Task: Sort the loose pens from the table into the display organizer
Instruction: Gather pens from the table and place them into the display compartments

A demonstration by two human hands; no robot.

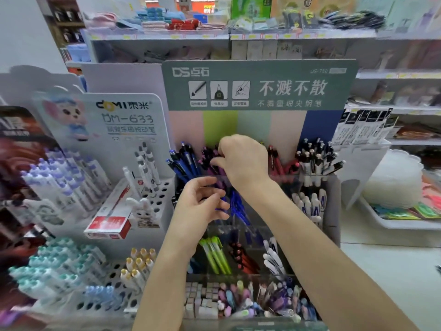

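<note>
Your right hand point(241, 161) pinches purple pens point(210, 170) in the back row of the display organizer point(333, 199). Your left hand point(200, 199) curls by blue pens point(238, 209); I cannot tell whether it grips them.

Green header card point(259, 68) above the display organizer point(333, 206): brand "DS 点石" top left; large white "不溅不散"; smaller line beneath, roughly "不漏墨细尖钢笔"; code top right, seemingly "DS-758", blurred; three icons, captions too small to read. White header card point(128, 115) to its left: "DOMI 東米"; "DM-633"; a blurred line of characters under it.
</note>
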